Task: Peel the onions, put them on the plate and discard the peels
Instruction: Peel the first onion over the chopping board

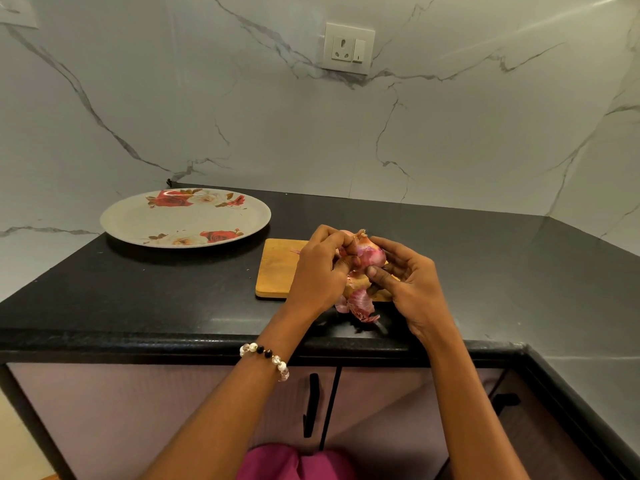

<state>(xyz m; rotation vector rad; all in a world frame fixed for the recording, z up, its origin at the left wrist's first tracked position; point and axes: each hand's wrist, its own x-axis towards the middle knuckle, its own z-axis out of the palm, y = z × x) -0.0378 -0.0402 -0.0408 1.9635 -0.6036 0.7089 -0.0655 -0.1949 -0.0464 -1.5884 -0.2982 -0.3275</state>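
Note:
A pink-purple onion (372, 253) is held above the wooden cutting board (278, 268). My right hand (410, 289) cups it from the right and below, thumb on its lower side. My left hand (320, 271) pinches a strip of its dry skin at the onion's left side. A second onion (345, 233) shows only as a pale sliver behind my left fingers. Loose pink peels (360, 304) lie on the board's near edge and on the black counter. The floral plate (138, 221) sits to the left with nothing on it.
The black counter (156, 292) ends at a rounded front edge, with cabinet doors and black handles (310, 405) below. A marble wall with a socket (348, 48) rises behind. The counter continues along the right wall.

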